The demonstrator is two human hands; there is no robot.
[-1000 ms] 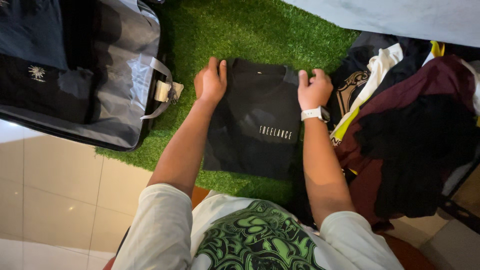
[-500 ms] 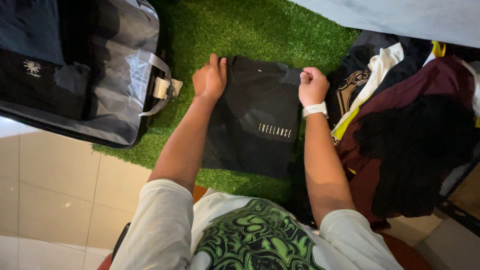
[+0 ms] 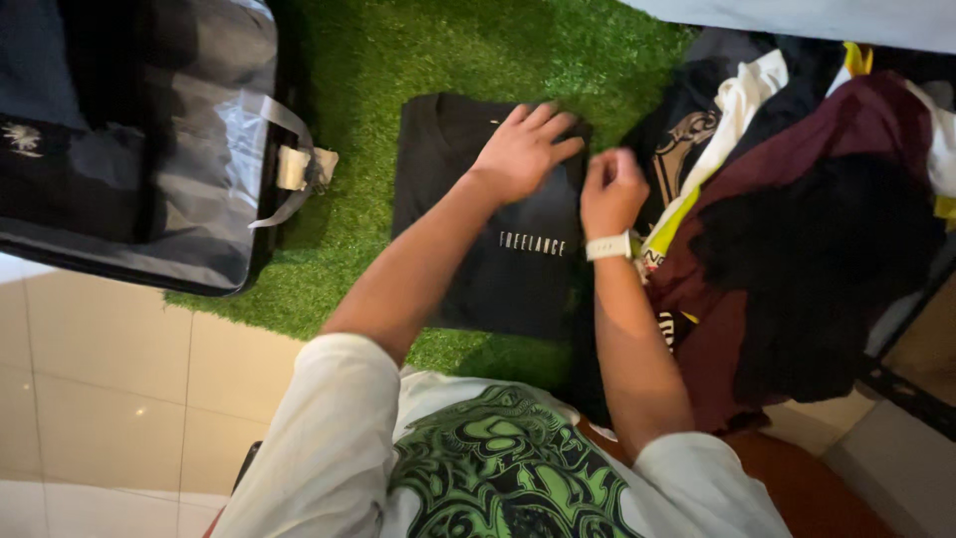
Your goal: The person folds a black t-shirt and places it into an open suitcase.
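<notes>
I press my left hand [image 3: 520,149] flat, fingers spread, on the folded black shirt [image 3: 468,214] on the green turf [image 3: 398,60], while my right hand [image 3: 609,189] pinches its right edge.

The person wears a white short-sleeved T-shirt [image 3: 329,428] with a large swirling green-and-black graphic [image 3: 498,468] across the chest. Both sleeves end above the elbow, leaving the forearms bare. A white smartwatch band [image 3: 607,245] wraps the right wrist. The left hand [image 3: 520,151] and right hand [image 3: 609,189] carry no rings or gloves.
</notes>
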